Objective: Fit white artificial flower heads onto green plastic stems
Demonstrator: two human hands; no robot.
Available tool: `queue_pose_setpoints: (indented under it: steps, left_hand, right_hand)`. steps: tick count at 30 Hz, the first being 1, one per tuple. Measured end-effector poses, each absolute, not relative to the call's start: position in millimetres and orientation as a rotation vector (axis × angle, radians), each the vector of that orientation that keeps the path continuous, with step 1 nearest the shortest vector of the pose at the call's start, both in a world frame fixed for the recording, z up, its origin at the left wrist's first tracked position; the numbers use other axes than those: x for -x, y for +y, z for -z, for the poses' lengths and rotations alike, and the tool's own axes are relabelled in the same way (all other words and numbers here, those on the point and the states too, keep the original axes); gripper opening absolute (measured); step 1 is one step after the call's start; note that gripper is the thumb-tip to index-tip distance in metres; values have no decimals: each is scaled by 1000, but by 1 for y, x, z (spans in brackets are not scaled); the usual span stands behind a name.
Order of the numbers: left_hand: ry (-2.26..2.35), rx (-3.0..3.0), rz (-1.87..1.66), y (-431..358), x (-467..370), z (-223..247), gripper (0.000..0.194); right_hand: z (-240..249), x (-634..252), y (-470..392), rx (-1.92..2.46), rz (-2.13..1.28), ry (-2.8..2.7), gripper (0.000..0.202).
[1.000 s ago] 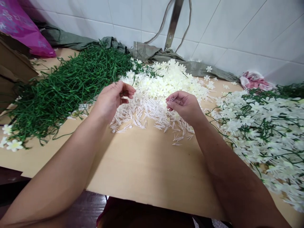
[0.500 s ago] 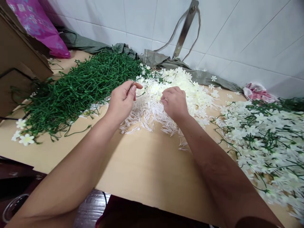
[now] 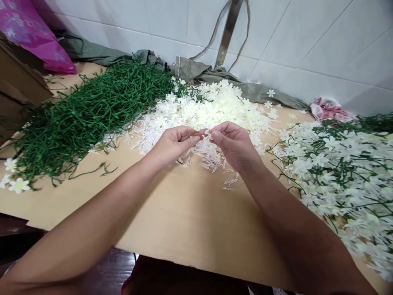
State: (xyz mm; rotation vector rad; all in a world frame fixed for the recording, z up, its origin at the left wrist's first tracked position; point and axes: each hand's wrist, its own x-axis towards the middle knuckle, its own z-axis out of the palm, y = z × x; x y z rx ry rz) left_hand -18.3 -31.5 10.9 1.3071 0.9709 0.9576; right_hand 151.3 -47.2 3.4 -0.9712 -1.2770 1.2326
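My left hand (image 3: 175,146) is closed in a pinch over the white pieces, on a thin green artificial stem that is mostly hidden by the fingers now. My right hand (image 3: 238,145) faces it, thumb and forefinger pinched on a small white piece with thin prongs (image 3: 208,132), like a flower stamen. The fingertips of both hands meet at this piece. Behind and below them lies a heap of white stamen pieces (image 3: 147,131), with loose pale-yellow and white flower heads (image 3: 224,100) piled further back.
Green stems (image 3: 92,110) form a big heap at left. White flowers on green stems (image 3: 340,176) are piled at right. A cardboard box (image 3: 21,78), a pink bag (image 3: 33,32), grey cloth (image 3: 98,53) and a tiled wall (image 3: 276,45) border the tabletop (image 3: 184,213).
Both hands have come together and moved nearer to me; they were apart over the heap. The right hand has lifted a white piece from the pile. The view has shifted slightly.
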Motion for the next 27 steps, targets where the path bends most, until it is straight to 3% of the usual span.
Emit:
queue_pose_setpoints:
  steps: [5, 14, 27]
  left_hand:
    - [931, -1101, -995, -35, 10, -8, 28]
    - [788, -912, -868, -40, 11, -5, 39]
    - [769, -977, -843, -33, 15, 1, 21]
  right_hand:
    - [4, -143, -45, 863, -1288, -1180, 20]
    - [9, -140, -46, 833, -1305, -1109, 17]
    - [7, -142, -45, 889, -1107, -1211, 21]
